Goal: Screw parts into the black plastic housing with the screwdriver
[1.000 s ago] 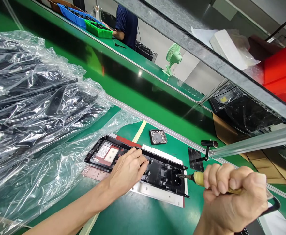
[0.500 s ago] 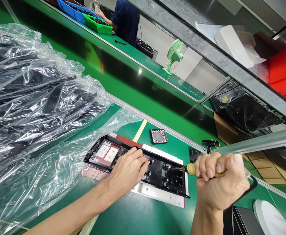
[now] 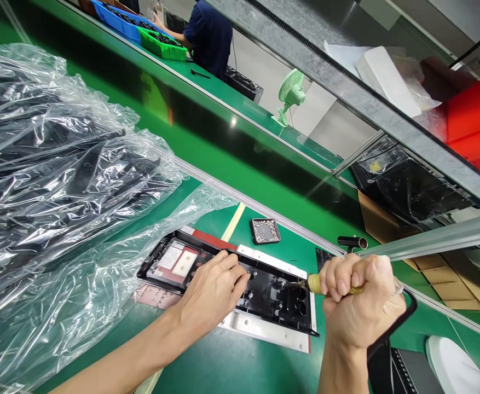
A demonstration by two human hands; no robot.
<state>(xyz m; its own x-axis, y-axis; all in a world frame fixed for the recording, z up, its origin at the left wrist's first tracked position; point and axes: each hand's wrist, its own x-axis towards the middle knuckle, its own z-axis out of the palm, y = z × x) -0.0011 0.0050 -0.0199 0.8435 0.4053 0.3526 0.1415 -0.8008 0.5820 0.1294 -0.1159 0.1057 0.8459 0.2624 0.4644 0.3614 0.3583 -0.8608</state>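
A panel (image 3: 231, 279) lies low in the middle of the frame on a plate (image 3: 264, 331), which rests on the surface (image 3: 231, 361). Just above it sits a small tray (image 3: 265, 230). A heap of bagged parts (image 3: 51, 180) fills the left half. The left hand (image 3: 213, 293) lies on the panel; to its right the right hand (image 3: 360, 309) holds a tool (image 3: 316, 283) over the panel's right end. A fan (image 3: 289, 96) stands in the upper middle, another person (image 3: 210, 33) at the top.
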